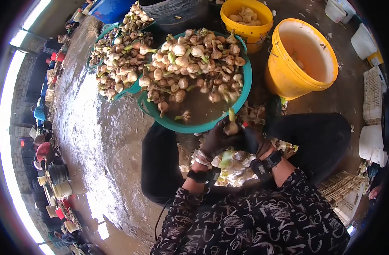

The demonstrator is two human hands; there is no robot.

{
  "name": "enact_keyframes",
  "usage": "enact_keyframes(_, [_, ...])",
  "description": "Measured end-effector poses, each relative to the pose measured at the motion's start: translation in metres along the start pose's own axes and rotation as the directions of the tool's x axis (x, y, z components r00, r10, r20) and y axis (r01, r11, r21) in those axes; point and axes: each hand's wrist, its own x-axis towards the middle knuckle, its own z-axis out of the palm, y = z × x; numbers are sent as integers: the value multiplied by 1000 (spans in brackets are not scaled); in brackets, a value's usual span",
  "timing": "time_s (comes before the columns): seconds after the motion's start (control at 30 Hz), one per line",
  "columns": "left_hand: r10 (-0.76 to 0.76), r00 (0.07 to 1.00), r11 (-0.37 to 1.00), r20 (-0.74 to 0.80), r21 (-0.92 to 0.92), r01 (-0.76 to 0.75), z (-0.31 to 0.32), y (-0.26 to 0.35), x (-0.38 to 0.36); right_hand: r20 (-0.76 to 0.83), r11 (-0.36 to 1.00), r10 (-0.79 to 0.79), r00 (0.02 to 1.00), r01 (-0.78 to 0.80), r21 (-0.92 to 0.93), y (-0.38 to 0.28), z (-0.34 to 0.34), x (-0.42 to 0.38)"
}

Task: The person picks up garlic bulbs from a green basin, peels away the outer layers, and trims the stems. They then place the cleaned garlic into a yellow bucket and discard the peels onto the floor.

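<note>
My left hand is closed round a garlic bulb, whose cut green stem points up and away from me. Close beside it, my right hand is also closed, and a small red part shows at its fingers; the rest of what it grips is hidden. Both hands wear dark gloves. Just beyond them stands a teal tub of garlic bulbs, with a flat bottom partly showing. Peeled skins and leaves lie below my hands, between my legs.
A second teal tub heaped with garlic stands at the left. A yellow bucket is at the right, and another yellow bucket behind it holds pale bulbs. White crates line the right. Other people sit far left across the wet floor.
</note>
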Motion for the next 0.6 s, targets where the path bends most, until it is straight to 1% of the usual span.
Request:
enact_keyframes(0.03, [-159, 986, 957, 42, -240, 164, 4, 0, -9, 38, 895, -58, 998, 68, -442, 6, -32, 1])
enact_keyframes(0.07, [-300, 947, 830, 119, -456, 320, 6, 0, -17, 97, 602, -90, 991, 132, -788, 11, -51, 0])
enact_keyframes(0.1, [-347, 931, 829, 115, -427, 362, 6, 7, -21, 73, 505, -494, 866, 355, -786, 8, -4, -14])
enact_keyframes(0.13, [-354, 928, 826, 113, -428, 367, 5, 12, -26, 71, 508, -488, 870, 350, -787, -3, 14, -30])
enact_keyframes(0.17, [-293, 952, 945, 84, -125, 302, 2, 17, -29, 96, 228, -530, 842, 251, -941, -14, 28, -43])
enact_keyframes(0.2, [-221, 972, 960, 77, 195, 203, 0, 21, -30, 140, -75, -563, 814, 118, -990, -18, 34, -48])
enact_keyframes(0.23, [-161, 986, 952, 46, 272, 143, 1, 27, -32, 327, -168, -727, 603, 306, -937, -9, 30, -40])
enact_keyframes(0.27, [-161, 986, 951, 47, 273, 142, 2, 33, -35, 326, -167, -728, 603, 306, -937, -7, 30, -44])
enact_keyframes(0.33, [-158, 987, 945, 5, 291, 150, 3, 44, -36, 233, -84, -624, 746, 233, -969, -11, 48, -55])
enact_keyframes(0.37, [-159, 987, 944, 5, 295, 150, 2, 45, -37, 234, -83, -624, 745, 235, -968, -8, 43, -53])
enact_keyframes(0.43, [-96, 994, 931, 49, 357, 72, 0, 47, -38, 300, -102, -612, 732, 303, -947, -5, 33, -48])
enact_keyframes(0.47, [-94, 994, 930, 48, 360, 71, -1, 40, -40, 303, -102, -613, 730, 306, -946, -6, 27, -49])
enact_keyframes(0.5, [-231, 968, 966, 96, 139, 217, -3, 34, -41, 175, 124, -554, 814, 289, -949, -9, 28, -54])
enact_keyframes(0.53, [-347, 922, 928, 175, -80, 364, -3, 28, -42, 61, 342, -461, 886, 240, -908, -12, 28, -58])
enact_keyframes(0.57, [-344, 922, 929, 176, -79, 362, 1, 23, -44, 62, 342, -463, 884, 242, -908, -14, 27, -60])
enact_keyframes(0.6, [-310, 936, 921, 170, -190, 339, 5, 25, -43, 5, 529, -421, 907, 250, -811, -14, 27, -64])
